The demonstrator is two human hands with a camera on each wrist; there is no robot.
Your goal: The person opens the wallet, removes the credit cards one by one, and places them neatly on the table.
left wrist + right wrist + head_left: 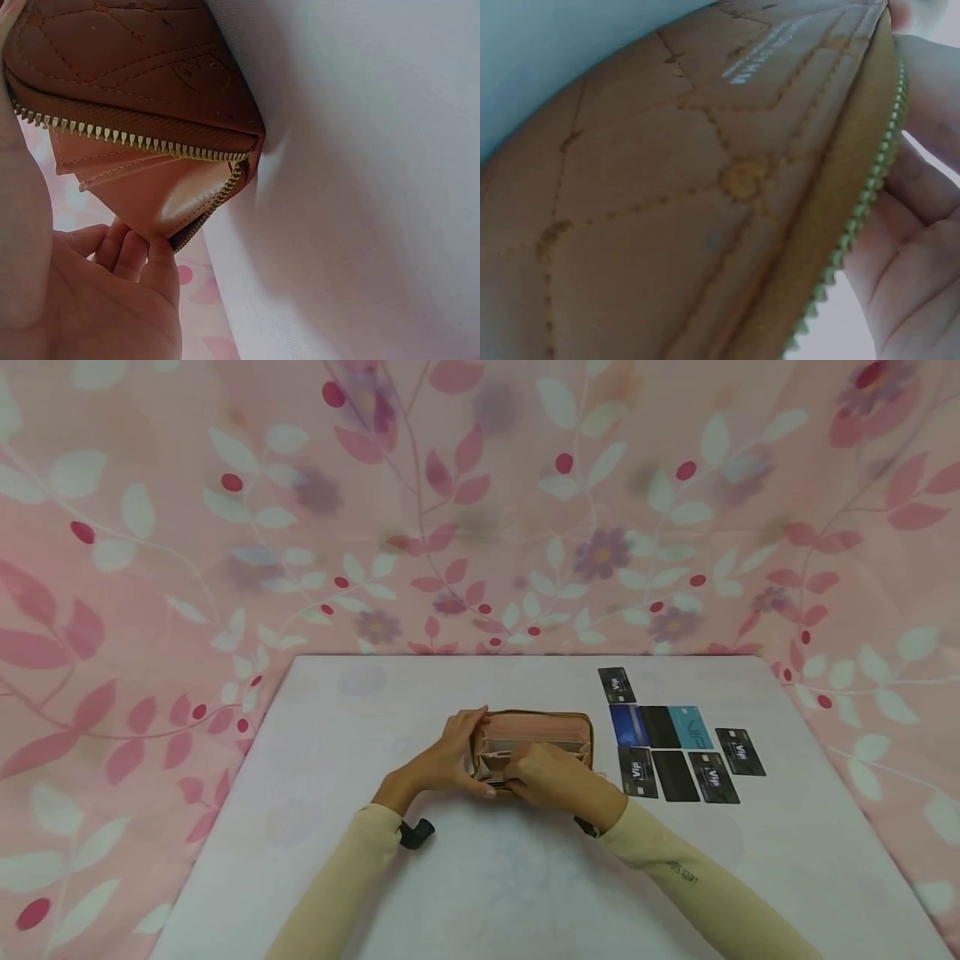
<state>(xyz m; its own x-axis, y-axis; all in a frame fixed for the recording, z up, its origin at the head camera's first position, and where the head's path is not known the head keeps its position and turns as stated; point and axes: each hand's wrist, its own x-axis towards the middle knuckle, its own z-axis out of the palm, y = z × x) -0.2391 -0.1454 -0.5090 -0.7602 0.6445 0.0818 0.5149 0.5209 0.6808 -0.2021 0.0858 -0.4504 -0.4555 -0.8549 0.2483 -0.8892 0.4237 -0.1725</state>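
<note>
Wallet held open, mid-frame.
My left hand (450,752) and right hand (543,777) both grip the unzipped pink wallet (540,735); cards (678,739) lie right.

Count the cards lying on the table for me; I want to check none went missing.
8, all right of the wallet: one alone at the back, three in a middle row, three in front, one far right. Any inside the wallet are hidden.
</note>
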